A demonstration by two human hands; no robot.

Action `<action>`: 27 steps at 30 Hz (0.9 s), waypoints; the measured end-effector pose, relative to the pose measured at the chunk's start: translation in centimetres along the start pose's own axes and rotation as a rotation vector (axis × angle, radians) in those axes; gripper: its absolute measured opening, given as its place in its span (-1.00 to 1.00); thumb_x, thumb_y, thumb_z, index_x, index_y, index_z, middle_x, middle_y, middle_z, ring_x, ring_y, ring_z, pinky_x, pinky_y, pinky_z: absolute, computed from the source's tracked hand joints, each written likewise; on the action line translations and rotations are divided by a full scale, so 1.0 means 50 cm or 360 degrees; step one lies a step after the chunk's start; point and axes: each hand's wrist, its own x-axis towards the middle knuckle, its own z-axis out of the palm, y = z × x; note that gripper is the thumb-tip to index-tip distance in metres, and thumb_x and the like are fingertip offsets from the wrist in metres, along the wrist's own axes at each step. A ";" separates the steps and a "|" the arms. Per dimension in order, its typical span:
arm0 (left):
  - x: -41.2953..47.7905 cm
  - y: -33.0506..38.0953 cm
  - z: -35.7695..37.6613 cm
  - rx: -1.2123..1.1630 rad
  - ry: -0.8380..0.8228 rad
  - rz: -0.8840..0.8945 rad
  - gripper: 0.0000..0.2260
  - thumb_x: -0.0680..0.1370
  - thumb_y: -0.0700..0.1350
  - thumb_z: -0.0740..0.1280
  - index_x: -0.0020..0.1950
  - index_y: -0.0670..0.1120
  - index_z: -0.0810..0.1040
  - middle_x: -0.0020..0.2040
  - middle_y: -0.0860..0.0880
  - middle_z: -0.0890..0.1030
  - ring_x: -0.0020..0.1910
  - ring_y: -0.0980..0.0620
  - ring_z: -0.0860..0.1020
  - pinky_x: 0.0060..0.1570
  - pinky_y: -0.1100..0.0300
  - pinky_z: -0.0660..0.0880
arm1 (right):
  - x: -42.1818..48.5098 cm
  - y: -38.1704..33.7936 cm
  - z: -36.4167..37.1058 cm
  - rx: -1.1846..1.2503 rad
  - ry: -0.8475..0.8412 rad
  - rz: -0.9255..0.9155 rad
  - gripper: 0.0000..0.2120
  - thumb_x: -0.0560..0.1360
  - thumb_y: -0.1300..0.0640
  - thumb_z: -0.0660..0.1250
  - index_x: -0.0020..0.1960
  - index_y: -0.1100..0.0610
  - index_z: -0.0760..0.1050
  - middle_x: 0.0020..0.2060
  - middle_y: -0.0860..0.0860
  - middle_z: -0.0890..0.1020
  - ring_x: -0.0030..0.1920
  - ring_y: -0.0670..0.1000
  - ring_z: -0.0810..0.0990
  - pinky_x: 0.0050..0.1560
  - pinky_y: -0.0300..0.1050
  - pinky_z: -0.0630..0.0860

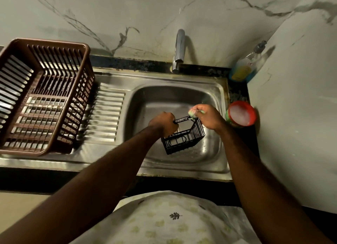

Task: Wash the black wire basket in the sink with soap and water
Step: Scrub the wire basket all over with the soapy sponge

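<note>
The left hand (163, 122) grips the rim of the black wire basket (184, 136), holding it tilted over the sink (164, 94) bowl so the wires face the right hand (207, 117). That hand squeezes a green sponge (193, 112) against the basket's top bar, probably scrubbing, with the soap tub (240, 114) just beside the sink.

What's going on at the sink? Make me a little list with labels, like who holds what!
left hand: grips the black wire basket by its top bar
right hand: holds a green sponge against the basket's top
basket: tilted, inside the sink
tap: no water stream visible
left of sink: brown dish rack
right of sink: red tub with white foam, soap bottle
</note>
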 end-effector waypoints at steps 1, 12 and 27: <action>-0.002 0.008 -0.005 0.0074 0.0033 0.0017 -0.83 0.57 -0.01 0.34 -0.01 -0.07 0.65 -0.08 -0.08 0.63 -0.12 -0.06 0.59 -0.14 0.10 0.54 | 0.000 0.000 0.001 0.0040 0.0006 -0.0006 -0.85 0.61 0.21 0.31 -0.03 0.04 0.63 -0.11 -0.11 0.69 -0.07 -0.11 0.64 0.00 -0.28 0.52; -0.021 0.114 -0.023 -0.0220 -0.0011 0.0060 -0.72 0.54 0.04 0.29 0.09 -0.11 0.62 -0.02 -0.08 0.63 -0.05 -0.10 0.58 -0.12 0.12 0.48 | -0.008 0.009 0.036 0.0420 0.0206 0.0068 -0.86 0.60 0.17 0.36 -0.08 -0.01 0.64 -0.13 -0.07 0.70 -0.10 -0.07 0.64 -0.01 -0.05 0.58; -0.033 0.075 -0.027 -0.1067 0.0102 -0.0080 -0.37 0.68 0.28 0.01 -0.16 -0.16 0.63 -0.32 -0.11 0.64 -0.43 -0.01 0.54 -0.25 0.13 0.49 | -0.071 -0.064 0.004 0.0504 0.0020 -0.0108 -0.86 0.62 0.14 0.33 0.12 0.08 0.64 -0.02 -0.10 0.72 0.02 -0.21 0.65 0.05 -0.33 0.51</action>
